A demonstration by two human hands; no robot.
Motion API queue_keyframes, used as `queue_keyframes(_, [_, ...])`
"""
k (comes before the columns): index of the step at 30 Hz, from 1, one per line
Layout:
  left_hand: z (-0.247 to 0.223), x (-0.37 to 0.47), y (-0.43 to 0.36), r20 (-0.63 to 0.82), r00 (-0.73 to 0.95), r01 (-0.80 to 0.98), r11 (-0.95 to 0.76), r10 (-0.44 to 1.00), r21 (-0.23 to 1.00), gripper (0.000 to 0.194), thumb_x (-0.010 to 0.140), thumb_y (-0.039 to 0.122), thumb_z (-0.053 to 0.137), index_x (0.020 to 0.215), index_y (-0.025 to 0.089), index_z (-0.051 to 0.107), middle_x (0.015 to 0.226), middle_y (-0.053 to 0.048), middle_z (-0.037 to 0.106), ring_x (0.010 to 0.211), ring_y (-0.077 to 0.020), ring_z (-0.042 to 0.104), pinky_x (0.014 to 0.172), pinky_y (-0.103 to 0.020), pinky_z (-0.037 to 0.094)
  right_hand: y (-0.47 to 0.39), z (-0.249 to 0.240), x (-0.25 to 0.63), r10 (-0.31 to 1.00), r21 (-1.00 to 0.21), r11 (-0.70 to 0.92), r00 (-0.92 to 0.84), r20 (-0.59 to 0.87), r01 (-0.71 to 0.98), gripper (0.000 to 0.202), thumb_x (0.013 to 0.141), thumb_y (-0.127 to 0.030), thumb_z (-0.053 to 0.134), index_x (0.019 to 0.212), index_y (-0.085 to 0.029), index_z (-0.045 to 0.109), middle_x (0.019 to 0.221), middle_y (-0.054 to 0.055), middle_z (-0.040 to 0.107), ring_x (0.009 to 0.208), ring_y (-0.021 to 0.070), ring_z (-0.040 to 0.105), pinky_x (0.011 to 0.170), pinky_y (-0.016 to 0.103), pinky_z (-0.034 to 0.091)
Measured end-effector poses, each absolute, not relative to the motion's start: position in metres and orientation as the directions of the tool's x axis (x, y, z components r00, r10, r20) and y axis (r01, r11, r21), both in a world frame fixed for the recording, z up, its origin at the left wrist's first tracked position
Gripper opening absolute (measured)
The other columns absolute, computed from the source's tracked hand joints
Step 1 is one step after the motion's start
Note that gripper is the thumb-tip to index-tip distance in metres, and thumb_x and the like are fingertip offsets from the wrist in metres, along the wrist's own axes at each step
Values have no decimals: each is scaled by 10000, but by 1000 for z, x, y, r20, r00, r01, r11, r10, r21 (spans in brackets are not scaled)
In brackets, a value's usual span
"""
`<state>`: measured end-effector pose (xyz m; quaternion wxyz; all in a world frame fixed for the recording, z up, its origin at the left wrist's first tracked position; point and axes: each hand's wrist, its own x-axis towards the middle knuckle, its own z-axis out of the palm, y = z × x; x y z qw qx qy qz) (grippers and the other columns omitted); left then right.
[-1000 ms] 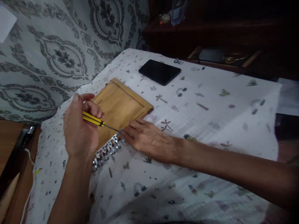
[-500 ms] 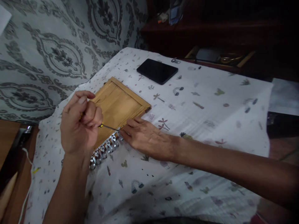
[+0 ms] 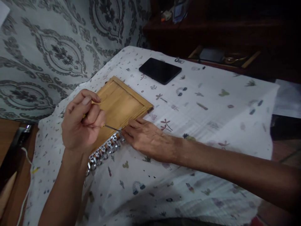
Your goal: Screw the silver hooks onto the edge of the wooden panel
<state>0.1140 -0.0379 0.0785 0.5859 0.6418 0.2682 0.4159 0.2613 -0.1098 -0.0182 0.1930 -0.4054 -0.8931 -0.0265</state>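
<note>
A wooden panel (image 3: 122, 100) with a raised frame lies on the patterned cloth. Along its near edge runs a metal ring strip (image 3: 109, 143) with several silver rings. My left hand (image 3: 82, 121) is closed round a screwdriver (image 3: 111, 127) with a yellow handle, mostly hidden in the fingers; its thin shaft points right, and the tip meets the strip's right end. There my right hand (image 3: 145, 138) pinches the end of the strip beside the panel's edge, its fingertips partly hidden.
Behind the panel lies a black phone (image 3: 160, 71). The white printed cloth (image 3: 199, 122) covers the surface. A patterned upholstered backrest (image 3: 58, 47) rises at the left, with a white cable (image 3: 29, 185) below it. An open drawer (image 3: 223, 58) is at the back right.
My left hand has turned slightly and shows a little more of the fingers, the screwdriver tip staying at the strip. The view has shifted a little. My right hand keeps its place.
</note>
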Motion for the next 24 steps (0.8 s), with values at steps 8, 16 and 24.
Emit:
queue_keyframes(8, [74,126,-58,295,157,-87,-284,942,955,388,1045,343,476,744,196,671,517,54,273,432,-82,249,438,-229,241,-108,-23,259,703,-87,672,-597,387,735,208,981,-64,475,962,-101,679,957,115,691,945,252,548,768,374,406])
queue_keyframes(16, [72,125,-42,292,327,-145,-258,898,955,496,1077,365,351,742,163,657,451,90,141,386,-70,55,398,-246,122,-110,-21,260,711,-94,665,-589,384,741,222,972,-56,461,979,-102,679,944,102,682,931,253,542,760,378,374])
queue_keyframes(24, [74,130,-49,272,358,-118,-245,893,962,418,1037,274,430,714,169,675,445,84,169,385,-71,69,401,-247,104,-108,-16,262,721,-136,671,-598,349,729,242,963,-293,561,995,-89,688,926,120,676,923,261,509,775,389,341])
